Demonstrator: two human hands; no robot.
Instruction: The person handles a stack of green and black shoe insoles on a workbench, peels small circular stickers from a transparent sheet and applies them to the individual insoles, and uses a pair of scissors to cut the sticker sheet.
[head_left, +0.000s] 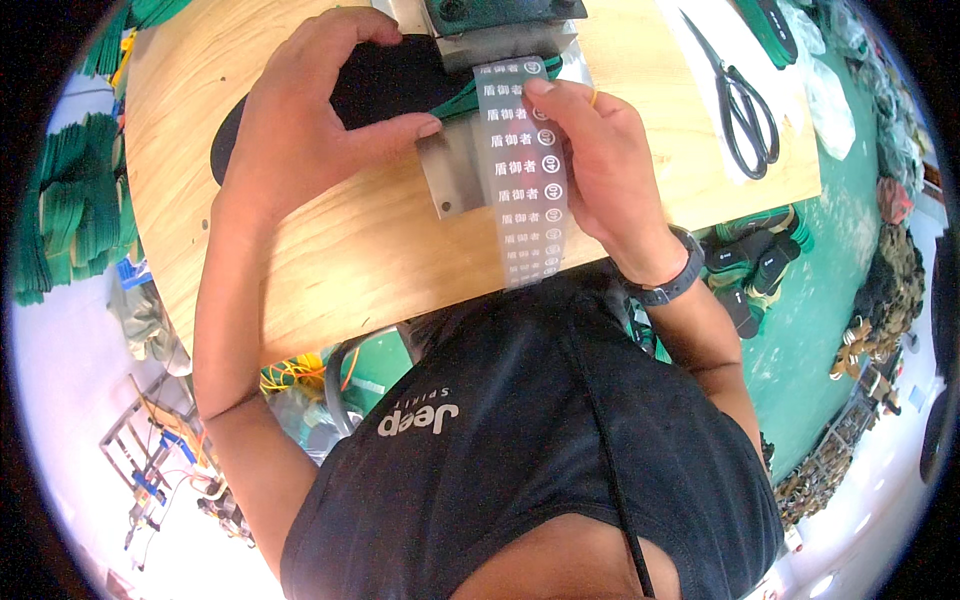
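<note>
A black insole [385, 85] with green edging lies on the wooden table, its right end at a small metal press [508, 40]. My left hand [305, 115] rests over the insole with thumb and index finger spread wide apart; its other fingers are mostly hidden. Between thumb and fingers, my right hand [600, 150] pinches the edge of a translucent strip of printed labels [520, 190]. The strip's upper end lies at the press, over the green edging, and its lower end hangs past the table's front edge. Beneath the strip is a metal plate [457, 175].
Black-handled scissors [745, 120] lie on white paper at the table's right. Stacks of green pieces [80, 190] stand at the left. Black and green insoles [755, 265] sit below the table's right edge. Yellow and orange cables [292, 373] are under the table.
</note>
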